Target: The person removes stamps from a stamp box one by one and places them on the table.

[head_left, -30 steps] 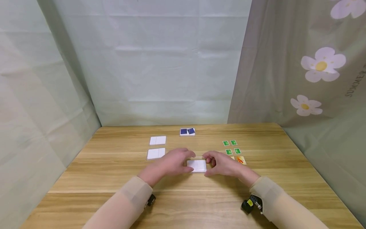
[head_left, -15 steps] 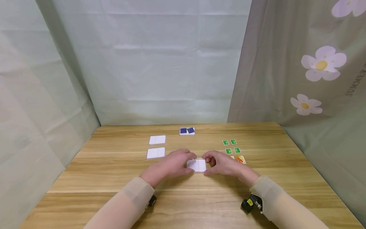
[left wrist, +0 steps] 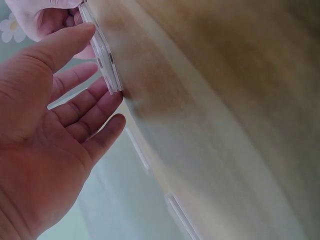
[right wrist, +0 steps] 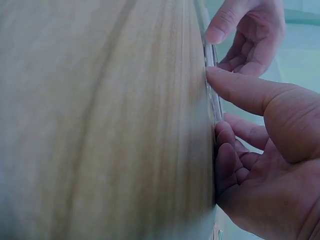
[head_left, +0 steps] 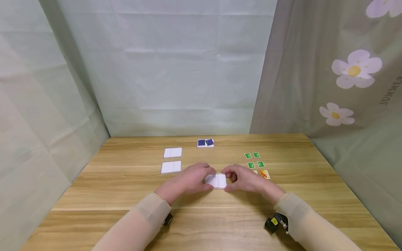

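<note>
Flat clear case (head_left: 218, 181) sits between both hands, on or just over the table (head_left: 204, 223); two layers show at its edge, roughly aligned, so I'd call closing it nearly done, though I can't tell if it's fully seated. Left hand (head_left: 196, 177) grips its left end, thumb at the near edge; right hand (head_left: 243, 178) pinches its right end between thumb and index, other fingers curled. Both spans narrow, about the case's depth. Right of the case: orange picture square (head_left: 265, 174), another mostly hidden behind the right hand. Beyond those: four green picture squares (head_left: 260, 164), loose, so likely left to deal with. Left of and beyond the case: two white-faced cases (head_left: 171, 167). Farthest, straight past it: blue-filled case (head_left: 205, 146), two dark-blue squares (head_left: 201, 142), one crooked; in or on it, can't tell.
</note>
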